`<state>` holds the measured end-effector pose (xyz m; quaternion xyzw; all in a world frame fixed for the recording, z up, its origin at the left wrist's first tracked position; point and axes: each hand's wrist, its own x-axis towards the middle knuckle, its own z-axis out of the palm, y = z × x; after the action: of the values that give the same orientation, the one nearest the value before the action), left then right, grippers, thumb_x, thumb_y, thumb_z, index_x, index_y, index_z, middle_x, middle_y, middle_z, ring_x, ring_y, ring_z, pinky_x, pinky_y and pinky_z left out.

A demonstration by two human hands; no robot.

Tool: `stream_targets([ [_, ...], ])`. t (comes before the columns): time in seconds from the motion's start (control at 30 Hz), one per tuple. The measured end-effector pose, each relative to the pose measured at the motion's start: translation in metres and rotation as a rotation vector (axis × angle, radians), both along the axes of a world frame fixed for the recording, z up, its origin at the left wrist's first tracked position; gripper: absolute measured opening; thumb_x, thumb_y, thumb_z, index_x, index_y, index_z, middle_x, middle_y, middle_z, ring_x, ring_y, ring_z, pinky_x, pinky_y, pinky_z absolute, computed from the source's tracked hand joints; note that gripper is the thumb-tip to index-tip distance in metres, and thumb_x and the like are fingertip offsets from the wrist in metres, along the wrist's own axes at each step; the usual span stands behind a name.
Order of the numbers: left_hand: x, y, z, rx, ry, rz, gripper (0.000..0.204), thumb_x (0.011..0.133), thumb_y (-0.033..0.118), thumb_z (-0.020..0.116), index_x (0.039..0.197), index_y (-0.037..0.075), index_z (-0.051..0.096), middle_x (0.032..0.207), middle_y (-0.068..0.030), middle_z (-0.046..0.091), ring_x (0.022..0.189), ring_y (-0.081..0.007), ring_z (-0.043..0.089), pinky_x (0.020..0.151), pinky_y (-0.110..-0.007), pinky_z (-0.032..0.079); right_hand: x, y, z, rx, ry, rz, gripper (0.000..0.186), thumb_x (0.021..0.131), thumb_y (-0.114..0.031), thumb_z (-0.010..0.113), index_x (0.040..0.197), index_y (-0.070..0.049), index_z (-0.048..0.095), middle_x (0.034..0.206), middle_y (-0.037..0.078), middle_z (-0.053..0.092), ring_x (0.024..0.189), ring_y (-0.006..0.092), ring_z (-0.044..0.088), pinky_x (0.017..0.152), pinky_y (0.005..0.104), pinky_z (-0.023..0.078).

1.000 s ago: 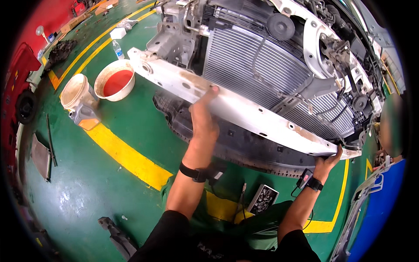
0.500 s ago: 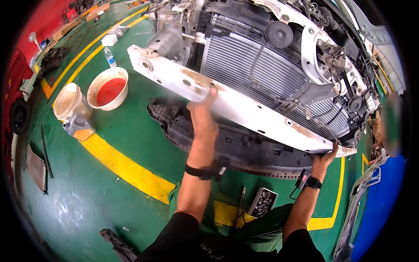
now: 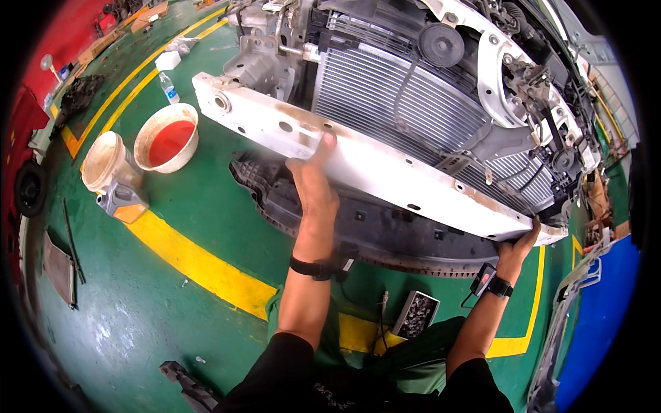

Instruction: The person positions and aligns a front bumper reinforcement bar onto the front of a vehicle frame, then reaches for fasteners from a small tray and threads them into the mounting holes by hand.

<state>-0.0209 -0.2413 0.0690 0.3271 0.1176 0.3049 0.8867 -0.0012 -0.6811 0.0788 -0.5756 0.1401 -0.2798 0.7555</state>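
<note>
My left hand (image 3: 312, 180) grips the white metal bumper beam (image 3: 368, 175) left of its middle, thumb on the face, other fingers partly hidden. My right hand (image 3: 513, 253) is closed on the beam near its right end. The beam lies across the exposed front of a car, before a finned radiator (image 3: 375, 93) and below a round horn (image 3: 441, 46). A black plastic undertray (image 3: 358, 234) sits beneath the beam, above my knees.
A basin of red liquid (image 3: 166, 127), bucket (image 3: 103, 168), jug (image 3: 122, 201) and bottle (image 3: 167, 87) stand at left. A tray of small parts (image 3: 416, 316) is by my knees; a long loose panel (image 3: 571, 303) is at right, a red vehicle (image 3: 24, 138) at far left.
The view has shifted slightly, putting the beam's left end farther left. Both hands stay on the beam. A blurred person at the right edge is no longer visible.
</note>
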Motion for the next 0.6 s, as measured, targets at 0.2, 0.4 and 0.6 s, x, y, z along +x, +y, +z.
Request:
stream_targets([
  [0.2,-0.002,0.0,-0.003,-0.068,0.039,0.005,0.073,0.082,0.031,0.077,0.136,-0.005,0.045,0.13,-0.0131,0.051,0.119,-0.0266,0.046,0.105,-0.04,0.034,-0.007,-0.003,0.008,0.161,0.012,0.009,0.065,0.077,-0.031,0.067,0.135,-0.01,0.049,0.133,0.011,0.052,0.12,0.0342,0.05,0.105,0.0459,0.036],
  [0.4,-0.001,-0.007,0.0,-0.088,0.061,0.0,0.076,0.083,0.035,0.077,0.137,-0.006,0.043,0.131,-0.0144,0.051,0.121,-0.0275,0.046,0.107,-0.041,0.033,-0.028,-0.001,0.004,-0.801,-0.111,-0.003,0.095,0.054,0.013,0.054,0.145,-0.005,0.033,0.14,0.019,0.039,0.129,0.0316,0.04,0.114,0.0423,0.027],
  [0.6,-0.009,0.003,0.0,-0.135,-0.005,-0.028,0.073,0.086,0.038,0.073,0.135,-0.007,0.043,0.131,-0.0153,0.052,0.121,-0.0275,0.049,0.106,-0.04,0.036,-0.046,0.027,0.031,-1.041,0.017,-0.053,0.098,0.051,0.015,0.046,0.146,-0.003,0.03,0.14,0.019,0.039,0.131,0.0316,0.038,0.115,0.039,0.024],
])
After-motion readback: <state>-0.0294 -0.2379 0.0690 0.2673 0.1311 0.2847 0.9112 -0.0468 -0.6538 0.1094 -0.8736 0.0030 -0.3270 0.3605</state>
